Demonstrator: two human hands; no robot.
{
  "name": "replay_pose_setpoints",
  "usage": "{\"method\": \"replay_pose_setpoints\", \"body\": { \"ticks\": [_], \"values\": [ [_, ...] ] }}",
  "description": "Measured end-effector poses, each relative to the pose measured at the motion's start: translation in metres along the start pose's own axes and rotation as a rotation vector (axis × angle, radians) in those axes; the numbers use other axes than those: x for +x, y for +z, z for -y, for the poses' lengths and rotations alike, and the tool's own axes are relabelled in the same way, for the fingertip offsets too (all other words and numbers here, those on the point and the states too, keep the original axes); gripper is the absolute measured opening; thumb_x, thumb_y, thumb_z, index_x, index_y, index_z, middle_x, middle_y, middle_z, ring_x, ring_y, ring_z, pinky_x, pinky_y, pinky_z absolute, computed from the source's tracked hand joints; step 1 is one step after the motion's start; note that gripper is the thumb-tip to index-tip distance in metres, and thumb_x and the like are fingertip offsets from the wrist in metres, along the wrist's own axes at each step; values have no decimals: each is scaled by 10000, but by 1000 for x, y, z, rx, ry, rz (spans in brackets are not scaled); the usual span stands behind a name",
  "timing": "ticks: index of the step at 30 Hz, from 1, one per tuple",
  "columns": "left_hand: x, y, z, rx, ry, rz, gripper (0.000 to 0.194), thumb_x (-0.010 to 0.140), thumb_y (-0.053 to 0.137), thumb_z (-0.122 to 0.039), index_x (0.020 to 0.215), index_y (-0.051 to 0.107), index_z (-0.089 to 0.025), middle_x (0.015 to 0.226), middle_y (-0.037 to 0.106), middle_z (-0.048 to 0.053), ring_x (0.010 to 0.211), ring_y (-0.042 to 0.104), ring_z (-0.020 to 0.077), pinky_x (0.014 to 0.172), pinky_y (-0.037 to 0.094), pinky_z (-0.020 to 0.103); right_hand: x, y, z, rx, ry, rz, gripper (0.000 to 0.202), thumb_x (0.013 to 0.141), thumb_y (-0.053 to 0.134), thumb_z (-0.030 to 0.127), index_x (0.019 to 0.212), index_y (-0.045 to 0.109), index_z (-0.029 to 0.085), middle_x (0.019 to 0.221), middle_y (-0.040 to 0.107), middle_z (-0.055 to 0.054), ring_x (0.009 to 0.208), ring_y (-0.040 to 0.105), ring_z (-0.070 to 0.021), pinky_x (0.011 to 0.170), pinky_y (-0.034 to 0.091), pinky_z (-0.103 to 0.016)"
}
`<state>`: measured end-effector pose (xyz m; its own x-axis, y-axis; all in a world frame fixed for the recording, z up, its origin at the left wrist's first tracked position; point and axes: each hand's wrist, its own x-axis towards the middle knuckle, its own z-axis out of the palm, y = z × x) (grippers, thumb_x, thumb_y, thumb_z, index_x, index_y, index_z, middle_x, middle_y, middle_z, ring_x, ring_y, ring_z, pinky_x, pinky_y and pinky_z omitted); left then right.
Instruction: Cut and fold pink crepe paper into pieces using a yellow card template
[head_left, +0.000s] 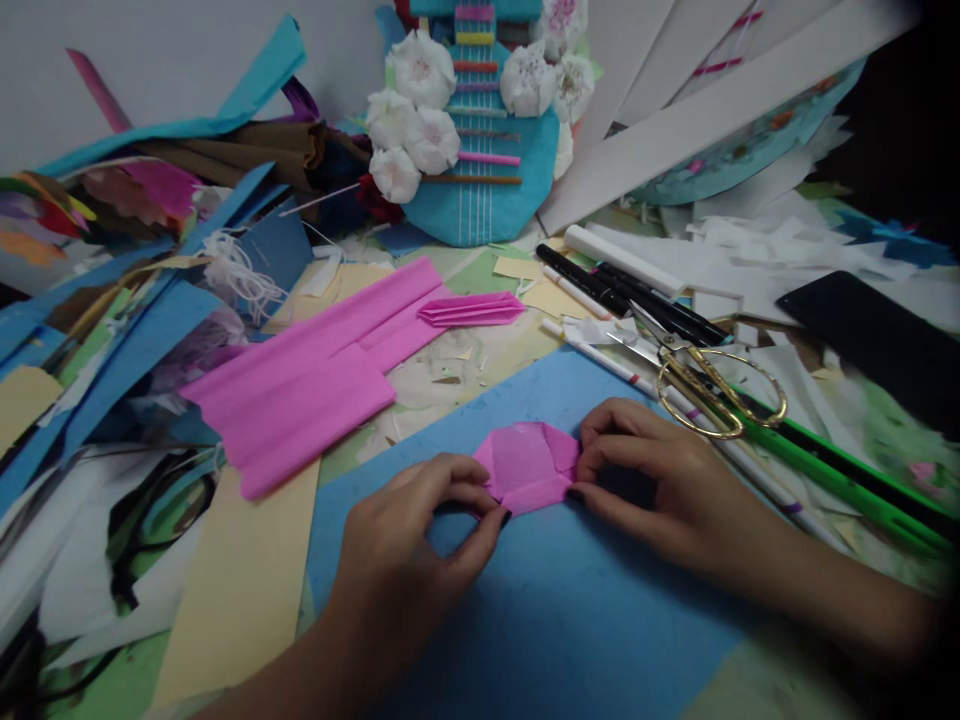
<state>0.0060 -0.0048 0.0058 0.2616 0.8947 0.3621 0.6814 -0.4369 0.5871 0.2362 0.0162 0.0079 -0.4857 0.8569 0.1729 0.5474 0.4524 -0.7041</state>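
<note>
The left hand [409, 540] and right hand [660, 470] pinch opposite ends of pink paper [525, 462] (edges folded) over blue sheet [570, 620].

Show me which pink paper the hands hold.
The small piece over the blue sheet, held by the left hand and right hand; the others lie off that sheet, untouched.

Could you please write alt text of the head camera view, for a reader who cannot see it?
A person's left hand and right hand hold opposite ends of a small folded pink paper over a blue sheet. Around them lie larger pink paper and gold-handled scissors; behind stands a blue guitar shape with white flowers.
</note>
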Motion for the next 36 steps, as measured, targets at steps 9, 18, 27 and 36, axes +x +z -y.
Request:
{"method": "replay_pose_setpoints", "body": {
  "ticks": [9,18,27,36],
  "values": [
    [0,0,0,9,-41,15,187,710,665,-125,855,584,-211,693,698,-80,640,699,113,596,526,240,1,2,2,-22,3,-13,86,816,572,135,742,601,167,917,560,-58,909,536,-165,781,449,-308],
    [0,3,-3,24,-32,-5,195,705,644,-117,856,563,-212,674,686,-83,616,685,104,581,509,231,2,2,2,6,29,-1,103,839,547,145,748,593,160,919,552,-59,916,519,-163,796,436,-317],
    [-2,6,-2,116,59,-13,148,745,579,-111,866,562,-195,672,630,-34,611,619,130,549,487,257,1,4,3,-35,24,-12,66,813,549,142,753,567,165,891,552,-62,871,515,-172,763,438,-316],
    [-6,9,7,134,323,29,245,812,571,-49,886,713,-234,759,612,20,724,545,147,633,476,274,-3,6,-2,-118,-248,-70,229,853,513,49,912,680,194,969,504,-75,919,465,-176,763,416,-325]
  ]
}}
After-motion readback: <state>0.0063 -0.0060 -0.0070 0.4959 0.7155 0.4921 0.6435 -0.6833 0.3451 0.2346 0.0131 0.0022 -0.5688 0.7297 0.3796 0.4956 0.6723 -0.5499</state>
